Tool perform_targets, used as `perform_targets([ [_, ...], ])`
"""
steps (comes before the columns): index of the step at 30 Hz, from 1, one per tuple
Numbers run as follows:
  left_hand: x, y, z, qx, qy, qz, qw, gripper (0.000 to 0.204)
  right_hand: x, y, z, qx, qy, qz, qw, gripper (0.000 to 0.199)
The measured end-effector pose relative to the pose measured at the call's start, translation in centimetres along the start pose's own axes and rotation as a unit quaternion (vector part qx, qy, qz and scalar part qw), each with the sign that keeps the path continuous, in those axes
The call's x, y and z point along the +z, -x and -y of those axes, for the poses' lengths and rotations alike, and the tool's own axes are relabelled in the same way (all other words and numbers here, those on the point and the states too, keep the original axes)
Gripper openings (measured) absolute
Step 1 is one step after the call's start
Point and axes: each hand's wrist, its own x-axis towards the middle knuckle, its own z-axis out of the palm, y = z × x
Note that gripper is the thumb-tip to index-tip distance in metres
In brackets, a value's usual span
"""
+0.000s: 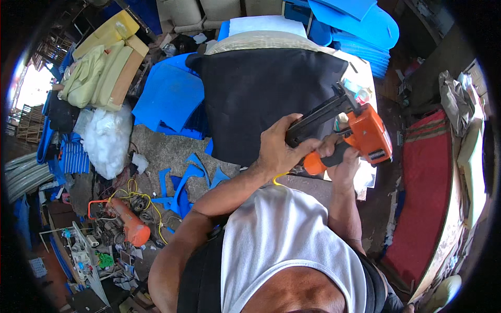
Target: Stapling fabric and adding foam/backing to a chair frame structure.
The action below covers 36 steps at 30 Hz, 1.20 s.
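A pneumatic staple gun (369, 133) with an orange body and a long black magazine is held in front of my chest. My left hand (279, 145) grips the free end of the magazine. Around the dark handle, just above its orange end cap, my right hand (342, 163) is closed; part of its fingers is hidden behind the tool. A yellow air hose (278, 178) shows just below my left hand. Beyond the tool, a black fabric sheet (266, 96) drapes over a padded piece, whose pale rim (261, 39) shows at the far side.
Blue foam sheets (169, 96) lie left of the fabric, with blue offcuts (188, 182) on the floor. An orange air compressor (129, 221) with yellow hose stands lower left. White stuffing (107, 141) fills a bag. A red padded panel (420, 203) is at the right.
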Motion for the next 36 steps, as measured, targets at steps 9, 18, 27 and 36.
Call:
perform_targets([
  [9, -7.4, -3.9, 8.2, -0.044, 0.151, -0.009, 0.988, 0.04, 9.5, -4.6, -7.0, 0.052, 0.17, -0.057, 0.982, 0.067],
  [18, -18.3, -14.9, 14.9, 0.214, -0.229, -0.105, 0.944, 0.075, 10.0, -5.0, -9.4, 0.048, 0.234, -0.109, 0.965, 0.028],
  [27, -22.9, -19.7, 21.9, 0.126, -0.258, 0.005, 0.958, 0.03, 9.5, -6.5, -10.9, 0.173, 0.541, -0.121, 0.814, 0.036],
  [36, -22.8, -20.4, 22.4, 0.052, -0.133, 0.004, 0.99, 0.019, 11.7, -13.2, -14.7, 0.154, 0.667, -0.017, 0.728, 0.036],
])
